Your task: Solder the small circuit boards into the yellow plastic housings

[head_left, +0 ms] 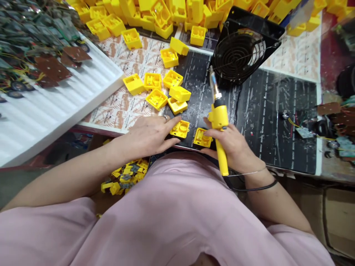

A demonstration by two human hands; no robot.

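My left hand [151, 135] rests at the table's near edge, its thumb and forefinger around a small open yellow plastic case half [181, 128]. My right hand [234, 144] holds a yellow-handled soldering iron [221, 118], its metal tip pointing up and away toward the fan. Fingers of that same hand also touch a second yellow case half [202, 137], which lies flat just right of the first. Both halves show their moulded insides. Beyond my hands sits a loose group of similar yellow cases [156, 99], some with lids leaning on them.
A black fan [241, 48] with a round wire guard stands beyond the iron. Yellow cases [166, 14] are heaped along the back. At left, a white foam board [91, 92] carries wired circuit boards [50, 68]. More wired parts [330, 129] lie at right. Below the table are yellow pieces [127, 175].
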